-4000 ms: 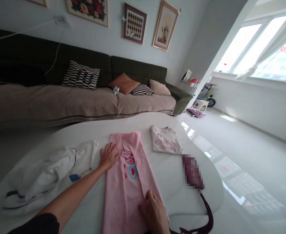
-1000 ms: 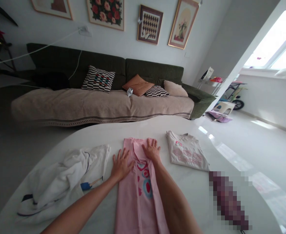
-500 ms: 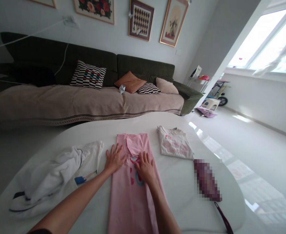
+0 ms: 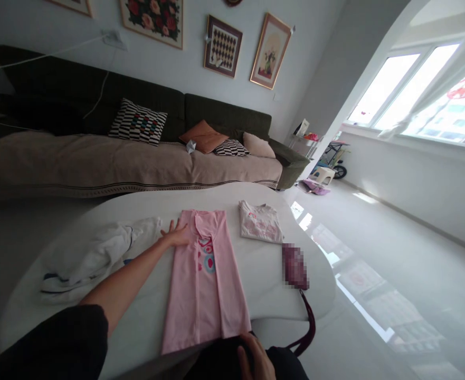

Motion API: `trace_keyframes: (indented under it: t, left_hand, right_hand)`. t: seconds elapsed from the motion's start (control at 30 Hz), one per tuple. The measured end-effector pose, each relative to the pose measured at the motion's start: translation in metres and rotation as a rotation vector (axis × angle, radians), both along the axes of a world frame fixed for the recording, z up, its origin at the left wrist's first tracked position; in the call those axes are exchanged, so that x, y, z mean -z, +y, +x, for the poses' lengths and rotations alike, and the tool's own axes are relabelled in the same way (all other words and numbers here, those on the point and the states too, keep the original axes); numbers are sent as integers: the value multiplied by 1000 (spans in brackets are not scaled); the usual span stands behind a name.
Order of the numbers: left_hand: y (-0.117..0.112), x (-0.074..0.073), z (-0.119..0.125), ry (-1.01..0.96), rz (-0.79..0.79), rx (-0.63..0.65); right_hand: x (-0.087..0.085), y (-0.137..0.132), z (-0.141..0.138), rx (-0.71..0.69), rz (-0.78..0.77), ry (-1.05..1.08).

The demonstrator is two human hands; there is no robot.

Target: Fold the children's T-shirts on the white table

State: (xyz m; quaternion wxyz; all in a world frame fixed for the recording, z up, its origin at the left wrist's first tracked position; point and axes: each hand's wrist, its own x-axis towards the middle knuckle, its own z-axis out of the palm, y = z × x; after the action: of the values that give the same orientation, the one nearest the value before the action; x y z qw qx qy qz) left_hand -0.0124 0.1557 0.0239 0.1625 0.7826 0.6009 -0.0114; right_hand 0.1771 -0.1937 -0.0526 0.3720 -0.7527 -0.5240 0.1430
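A pink garment (image 4: pixel 206 279) with a printed front lies folded into a long strip on the white round table (image 4: pixel 267 274). My left hand (image 4: pixel 176 235) rests flat and open on its upper left edge. My right hand (image 4: pixel 256 359) sits at the near edge of the table, just below the garment's lower hem; its fingers are partly hidden against dark cloth, so I cannot tell whether they are open or closed.
A crumpled white garment (image 4: pixel 97 253) lies left of the pink one. A folded pale pink shirt (image 4: pixel 259 221) lies at the right. A blurred dark red object (image 4: pixel 294 264) with a strap hangs off the table's right edge. A sofa (image 4: pixel 137 153) stands behind.
My right hand has slid from the top of the pink garment down to its lower hem at the table's near edge. My left hand stays near the garment's upper left.
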Motion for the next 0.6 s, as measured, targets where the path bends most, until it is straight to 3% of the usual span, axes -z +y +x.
trace_keyframes:
  t: [0.07,0.13,0.27,0.33,0.43,0.6]
  left_hand:
    - [-32,-10,1,-20,28,-3]
    - [-84,-8,0,-50,53,40]
    - [-203,23,-17,-55,-9,231]
    - [-241,39,-30,-11,10,285]
    - [-258,49,-46,42,42,335]
    - [-249,52,-71,-35,-55,459]
  right_hand:
    - [-14,8,15,21,38,62]
    - [-22,20,25,76,65,75]
    - [-27,38,24,168,96,129]
    - [-33,43,19,135,84,201]
    - [-50,47,13,51,73,260]
    - [-74,28,19,-42,49,277]
